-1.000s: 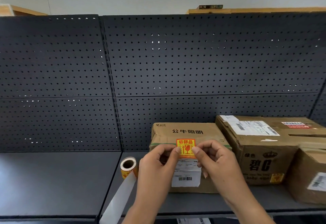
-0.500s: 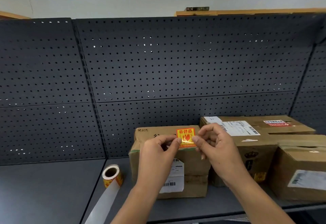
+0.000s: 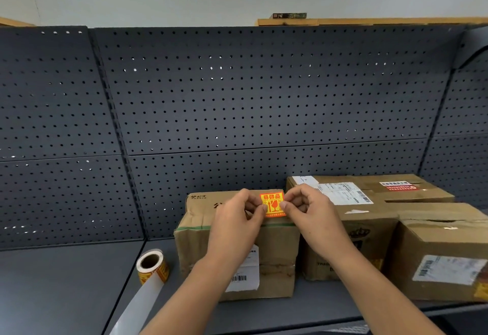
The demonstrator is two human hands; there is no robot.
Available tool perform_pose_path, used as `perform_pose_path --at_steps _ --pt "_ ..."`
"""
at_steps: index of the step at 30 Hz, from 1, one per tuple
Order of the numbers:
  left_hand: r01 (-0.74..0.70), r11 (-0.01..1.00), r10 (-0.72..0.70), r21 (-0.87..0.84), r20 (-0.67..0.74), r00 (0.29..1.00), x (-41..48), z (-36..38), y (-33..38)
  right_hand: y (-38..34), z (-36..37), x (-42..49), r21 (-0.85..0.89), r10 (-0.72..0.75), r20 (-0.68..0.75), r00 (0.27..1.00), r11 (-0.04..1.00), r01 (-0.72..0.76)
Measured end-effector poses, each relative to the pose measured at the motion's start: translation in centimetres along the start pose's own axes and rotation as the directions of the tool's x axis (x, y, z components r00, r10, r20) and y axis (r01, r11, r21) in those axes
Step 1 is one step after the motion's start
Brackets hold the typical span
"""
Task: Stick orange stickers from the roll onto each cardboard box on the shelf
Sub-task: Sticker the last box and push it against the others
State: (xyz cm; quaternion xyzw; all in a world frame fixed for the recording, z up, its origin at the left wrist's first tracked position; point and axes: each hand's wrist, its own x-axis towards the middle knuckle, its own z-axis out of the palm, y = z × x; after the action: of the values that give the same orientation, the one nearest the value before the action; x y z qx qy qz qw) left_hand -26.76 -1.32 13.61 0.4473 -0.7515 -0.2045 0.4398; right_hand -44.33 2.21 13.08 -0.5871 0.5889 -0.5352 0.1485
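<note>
An orange sticker [image 3: 272, 204] is held over the top front edge of the leftmost cardboard box [image 3: 277, 250]. My left hand [image 3: 236, 225] pinches its left side and my right hand [image 3: 310, 212] pinches its right side. I cannot tell whether the sticker touches the cardboard. The sticker roll [image 3: 153, 266] stands on the shelf [image 3: 66, 289] to the left of this box, with a strip of white backing paper [image 3: 137, 305] trailing off the front edge.
Two more cardboard boxes stand to the right: a large one [image 3: 369, 215] behind and a smaller one [image 3: 443, 252] in front, each with a small orange sticker low on its front. A dark pegboard [image 3: 237, 97] backs the shelf.
Both hands have carried the sticker from the box's front face up to its top edge. The view shifted, so the boxes and roll sit further right and lower.
</note>
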Motion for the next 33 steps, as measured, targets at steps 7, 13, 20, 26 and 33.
perform_pose_path --at_steps 7,13,20,26,33 --pt "-0.037 0.994 0.035 0.1 0.026 0.999 0.4 0.5 0.0 0.5 0.0 0.2 -0.047 0.023 0.0 1.0 0.999 -0.023" --pt "-0.065 0.986 0.061 0.151 0.033 0.998 0.6 0.8 -0.1 0.9 0.2 0.2 -0.036 0.065 0.029 0.997 0.997 -0.064" --pt "-0.113 0.974 0.106 0.198 0.043 0.993 0.8 0.9 0.3 0.9 0.1 0.3 -0.05 0.069 0.03 0.997 0.996 -0.067" --pt "-0.143 0.964 0.141 0.224 0.024 0.99 0.8 1.2 0.1 0.9 0.2 0.4 -0.074 0.073 0.029 0.997 0.995 -0.071" --pt "-0.164 0.95 0.158 0.266 0.044 0.986 0.7 1.8 -0.2 1.1 0.2 0.4 -0.074 0.076 0.033 0.997 0.995 -0.074"
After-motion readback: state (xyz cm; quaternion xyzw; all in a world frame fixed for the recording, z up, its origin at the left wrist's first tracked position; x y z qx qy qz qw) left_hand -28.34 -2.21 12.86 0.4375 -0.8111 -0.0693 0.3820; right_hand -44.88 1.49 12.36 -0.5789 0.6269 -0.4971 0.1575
